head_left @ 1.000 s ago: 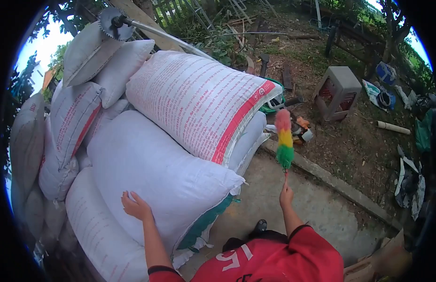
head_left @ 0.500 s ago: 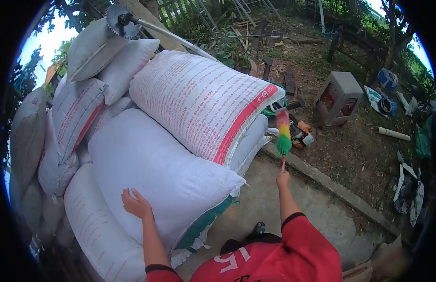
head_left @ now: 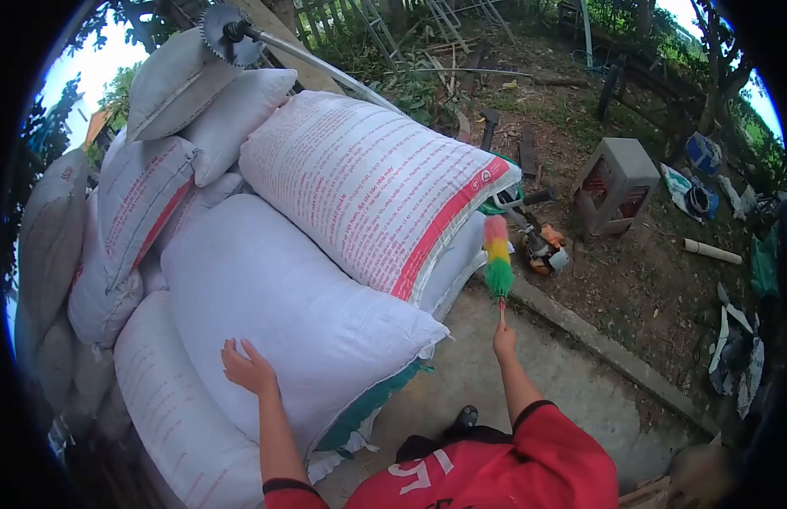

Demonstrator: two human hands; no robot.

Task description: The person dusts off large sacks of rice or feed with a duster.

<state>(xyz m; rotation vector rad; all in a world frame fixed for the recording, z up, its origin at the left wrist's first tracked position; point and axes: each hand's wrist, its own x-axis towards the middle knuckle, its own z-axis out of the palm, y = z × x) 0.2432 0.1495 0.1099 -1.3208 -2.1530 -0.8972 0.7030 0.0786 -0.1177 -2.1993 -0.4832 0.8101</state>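
My left hand [head_left: 248,366] rests with its fingers apart on a plain white sack [head_left: 266,288] in the pile. Closed round the thin handle of a duster [head_left: 498,259] is my right hand [head_left: 504,341]. The duster points away from me, with fluffy bands of pink, yellow and green, beside the end of the stack. Behind the plain sack lies a full white sack with red print [head_left: 368,191] and a red band near its edge. Below my left hand, another printed sack [head_left: 173,407] forms part of the pile.
More sacks [head_left: 143,204] are piled at the left. A round saw blade on a metal pole [head_left: 326,72] lies across the back. An orange-and-white motor [head_left: 546,250], a grey plastic stool [head_left: 616,187] and a concrete kerb [head_left: 610,348] are at the right.
My right hand has moved slightly down and left in view, bringing the duster nearer to me. My left hand stays on the plain sack. The view has shifted slightly.
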